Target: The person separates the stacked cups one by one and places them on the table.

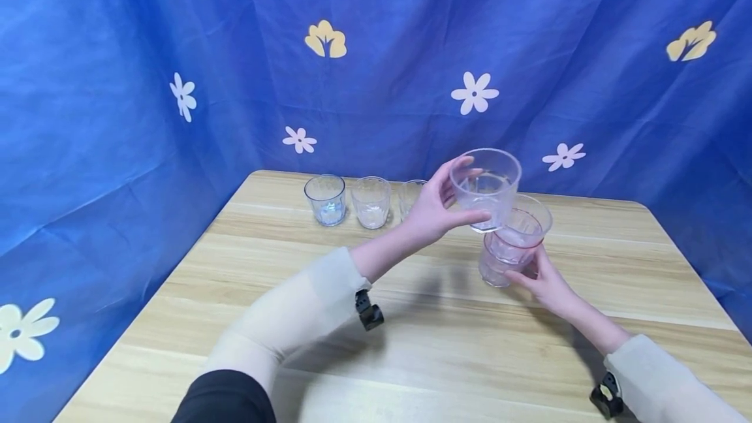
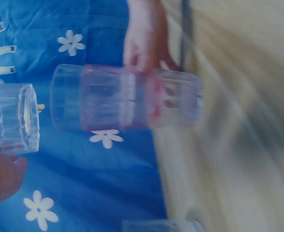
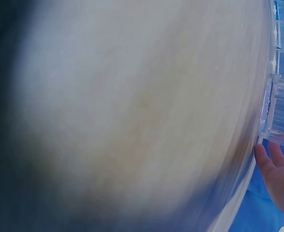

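Note:
My left hand (image 1: 431, 209) grips a clear glass (image 1: 492, 196) between thumb and fingers, holding it in the air. In the left wrist view that glass (image 2: 8, 116) is apart from the top of a stack of glasses (image 2: 112, 99). The stack has clear glasses and a red-rimmed one nested together. In the head view my right hand (image 1: 549, 284) holds the stack (image 1: 499, 265) low on its side, fingers partly hidden behind it. Only part of the stack and the right hand (image 3: 279, 179) shows at the edge of the right wrist view.
Along the back of the wooden table (image 1: 411, 358) stand a blue-tinted glass (image 1: 326, 200), a clear glass (image 1: 371, 203) and another clear glass (image 1: 408, 200), partly covered by my left hand. A blue flowered curtain (image 1: 388, 83) hangs behind and beside the table.

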A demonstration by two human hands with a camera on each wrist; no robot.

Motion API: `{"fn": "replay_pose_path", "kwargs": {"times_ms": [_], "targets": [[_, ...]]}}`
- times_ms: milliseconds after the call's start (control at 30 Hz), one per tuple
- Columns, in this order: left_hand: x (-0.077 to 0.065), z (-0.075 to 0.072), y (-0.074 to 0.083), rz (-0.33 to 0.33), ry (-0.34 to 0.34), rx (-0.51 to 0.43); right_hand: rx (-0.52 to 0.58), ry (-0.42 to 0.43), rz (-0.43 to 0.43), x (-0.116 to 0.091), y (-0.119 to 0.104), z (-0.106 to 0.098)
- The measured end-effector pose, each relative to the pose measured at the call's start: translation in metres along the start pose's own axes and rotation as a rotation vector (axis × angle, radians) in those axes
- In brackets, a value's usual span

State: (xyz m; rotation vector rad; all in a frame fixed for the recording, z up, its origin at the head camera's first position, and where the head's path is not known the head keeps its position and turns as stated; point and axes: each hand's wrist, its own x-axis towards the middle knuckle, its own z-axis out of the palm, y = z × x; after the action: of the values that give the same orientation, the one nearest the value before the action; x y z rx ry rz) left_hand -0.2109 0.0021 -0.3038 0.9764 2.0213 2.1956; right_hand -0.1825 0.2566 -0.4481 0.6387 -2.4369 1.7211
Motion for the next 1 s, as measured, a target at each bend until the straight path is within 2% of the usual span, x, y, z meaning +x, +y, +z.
{"fn": "replay_pose_path", "kwargs": {"times_ms": [200,400,533,733,1000], "targets": [[-0.031,-0.026,-0.011,-0.076,0.043,0.025,-0.008,0.017,-0.009,0.001,0.001,0.000],[-0.065,-0.056,-0.021,-0.147,0.107,0.125,-0.008,0.020,-0.016,0.001,0.001,0.001],[-0.086,-0.079,-0.024,-0.174,0.159,0.151,-0.007,0.022,-0.025,0.001,0.000,0.001],[-0.111,-0.112,-0.033,-0.213,0.238,0.203,-0.007,0.024,-0.035,0.000,0.001,0.000],[-0.136,-0.146,-0.039,-0.267,0.326,0.234,0.017,0.016,-0.032,0.000,0.001,0.000]]}}
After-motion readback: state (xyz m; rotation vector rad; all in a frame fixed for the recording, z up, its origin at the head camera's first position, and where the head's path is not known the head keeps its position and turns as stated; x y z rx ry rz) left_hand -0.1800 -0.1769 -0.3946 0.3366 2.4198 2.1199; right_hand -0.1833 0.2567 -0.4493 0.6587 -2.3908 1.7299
